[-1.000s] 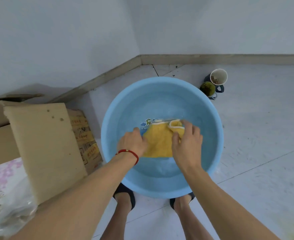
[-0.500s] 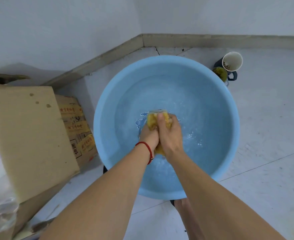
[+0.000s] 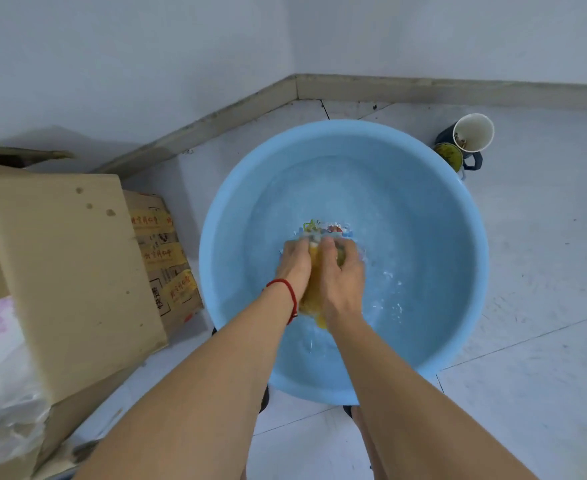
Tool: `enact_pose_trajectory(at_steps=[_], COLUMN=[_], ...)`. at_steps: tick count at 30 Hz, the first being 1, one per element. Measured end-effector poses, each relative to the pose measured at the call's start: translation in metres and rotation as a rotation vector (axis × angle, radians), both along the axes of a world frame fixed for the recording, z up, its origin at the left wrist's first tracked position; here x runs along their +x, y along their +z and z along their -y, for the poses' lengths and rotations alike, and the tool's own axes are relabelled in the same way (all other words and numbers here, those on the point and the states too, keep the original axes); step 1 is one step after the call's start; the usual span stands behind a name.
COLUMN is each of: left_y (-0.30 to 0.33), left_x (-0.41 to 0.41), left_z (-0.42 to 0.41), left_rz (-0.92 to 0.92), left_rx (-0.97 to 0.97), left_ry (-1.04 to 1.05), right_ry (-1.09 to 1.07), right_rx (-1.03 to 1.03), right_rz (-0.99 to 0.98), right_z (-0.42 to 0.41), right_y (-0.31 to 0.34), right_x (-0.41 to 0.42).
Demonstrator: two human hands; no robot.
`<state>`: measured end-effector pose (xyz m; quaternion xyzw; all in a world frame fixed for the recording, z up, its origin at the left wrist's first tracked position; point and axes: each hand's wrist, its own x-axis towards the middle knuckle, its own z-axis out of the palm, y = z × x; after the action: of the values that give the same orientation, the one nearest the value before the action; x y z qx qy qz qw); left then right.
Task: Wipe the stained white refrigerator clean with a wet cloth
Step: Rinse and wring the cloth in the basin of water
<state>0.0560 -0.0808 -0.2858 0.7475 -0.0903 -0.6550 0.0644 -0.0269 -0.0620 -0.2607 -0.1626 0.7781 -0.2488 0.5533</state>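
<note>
Yellow cloth (image 3: 314, 271) bunched between left hand (image 3: 293, 259) and right hand (image 3: 342, 271), fingers curled tight, seemingly underwater in basin (image 3: 458, 271).

Pale tiled floor (image 3: 544, 289), blue basin (image 3: 458, 220) (holding water), cardboard boxes (image 3: 77, 271), cups (image 3: 472, 133)

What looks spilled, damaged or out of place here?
Little. Both hands, left hand and right hand, squeeze the yellow cloth over the blue basin. The cardboard box has dark spots.
</note>
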Motion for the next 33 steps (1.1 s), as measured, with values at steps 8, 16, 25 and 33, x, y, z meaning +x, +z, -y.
enact_pose_trajectory(at_steps=[8, 16, 25, 33], left_y=[0.032, 0.023, 0.033, 0.042], left_x=[0.002, 0.014, -0.021, -0.008], left_z=[0.0, -0.023, 0.011, -0.011], left_rz=[0.195, 0.034, 0.153, 0.487], left_rx=[-0.222, -0.001, -0.05, -0.262], left_ry=[-0.353, 0.175, 0.088, -0.025], right_ry=[0.757, 0.537, 0.245, 0.866], right_rx=[-0.077, -0.034, -0.044, -0.119], right_rz=[-0.416, -0.42, -0.154, -0.899], right_z=[0.029, 0.007, 0.03, 0.03], right_y=[0.0, -0.012, 0.018, -0.02], right_x=[-0.027, -0.032, -0.004, -0.053])
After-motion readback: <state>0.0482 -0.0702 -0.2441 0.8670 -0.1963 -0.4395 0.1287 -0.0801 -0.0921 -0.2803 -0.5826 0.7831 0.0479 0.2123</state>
